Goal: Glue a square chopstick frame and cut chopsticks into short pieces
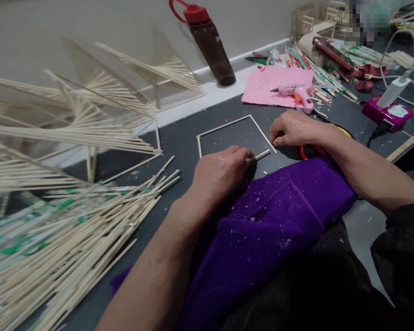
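- Nearest thing: purple cloth (269, 220), soft and plush-looking, all speckled with pale crumbs.
- Left of it, a heap of thin wooden sticks (89, 243), dry and straight, with crinkly green-printed wrappers.
- Left hand (224, 170): fingers curled in, looks closed on the near stick (263, 154), which pokes out to the right, tip tilted slightly far.
- Key bit — that tip sits just left of the near end of the frame's right side, small gap between.
- Right hand (290, 128) is nearer that gap; fingers bunched at the right side, can't tell if they're pinching it.
- Stick frame (224, 125) lies flat on the dark matte surface (179, 142), between and beyond the hands, long way running left-right.
- Farther right: pink sheet (258, 87) with a plastic glue gun (305, 99) on it.
- Far back — smoky bottle (210, 50), red lid.
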Demonstrator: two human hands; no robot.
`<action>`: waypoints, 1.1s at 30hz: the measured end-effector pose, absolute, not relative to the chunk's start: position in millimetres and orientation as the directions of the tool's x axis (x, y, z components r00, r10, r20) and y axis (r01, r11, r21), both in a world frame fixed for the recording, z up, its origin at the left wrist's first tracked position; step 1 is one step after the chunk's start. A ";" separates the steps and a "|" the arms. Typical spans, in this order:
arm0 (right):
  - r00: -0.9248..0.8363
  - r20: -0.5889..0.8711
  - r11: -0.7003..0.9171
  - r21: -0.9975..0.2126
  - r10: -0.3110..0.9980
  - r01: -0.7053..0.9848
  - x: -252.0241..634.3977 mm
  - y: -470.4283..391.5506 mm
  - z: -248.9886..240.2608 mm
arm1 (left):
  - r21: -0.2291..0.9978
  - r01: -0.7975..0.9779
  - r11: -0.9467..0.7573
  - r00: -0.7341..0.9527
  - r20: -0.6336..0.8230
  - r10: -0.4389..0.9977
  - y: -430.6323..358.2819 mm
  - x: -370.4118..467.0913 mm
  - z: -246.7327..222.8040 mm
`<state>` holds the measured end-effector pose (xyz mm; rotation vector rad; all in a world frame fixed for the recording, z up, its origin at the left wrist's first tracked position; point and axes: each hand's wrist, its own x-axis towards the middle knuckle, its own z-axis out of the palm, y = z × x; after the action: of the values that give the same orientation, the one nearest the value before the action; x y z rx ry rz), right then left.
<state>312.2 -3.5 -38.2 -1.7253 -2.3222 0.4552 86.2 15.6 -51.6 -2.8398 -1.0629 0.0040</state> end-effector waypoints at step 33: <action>-0.294 -0.120 0.218 -0.425 0.948 0.879 308.5 -9.7 -31.3 | -0.010 0.593 -0.805 0.805 0.024 0.592 14.7 86.1 -52.4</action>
<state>308.5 -9.7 -31.3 -1.7573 -2.3175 0.6298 86.1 14.7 -52.4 -2.9682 -0.9742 -0.0310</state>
